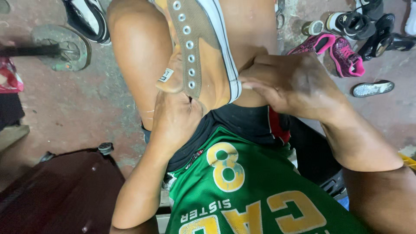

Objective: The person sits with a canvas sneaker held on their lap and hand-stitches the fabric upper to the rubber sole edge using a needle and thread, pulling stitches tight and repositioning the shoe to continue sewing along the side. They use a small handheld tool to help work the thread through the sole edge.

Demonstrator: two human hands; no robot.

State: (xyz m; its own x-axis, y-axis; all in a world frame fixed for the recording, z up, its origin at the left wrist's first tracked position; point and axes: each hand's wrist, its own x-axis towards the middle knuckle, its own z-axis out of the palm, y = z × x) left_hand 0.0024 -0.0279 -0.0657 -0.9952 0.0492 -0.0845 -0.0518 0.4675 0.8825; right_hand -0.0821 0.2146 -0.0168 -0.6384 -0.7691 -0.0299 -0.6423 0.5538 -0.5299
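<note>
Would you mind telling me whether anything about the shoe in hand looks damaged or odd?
The tan sneaker has no laces; its eyelets stand empty. The left hand grips its heel end, and the right hand pinches the white sole edge. Whether the sole is coming loose I cannot tell.

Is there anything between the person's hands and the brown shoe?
Nothing visible does. The left hand already grips the brown shoe at its open end, by the tongue, and the right hand presses its fingertips against the white sole edge. Both hands touch the shoe directly, which rests over the person's knees.
</note>
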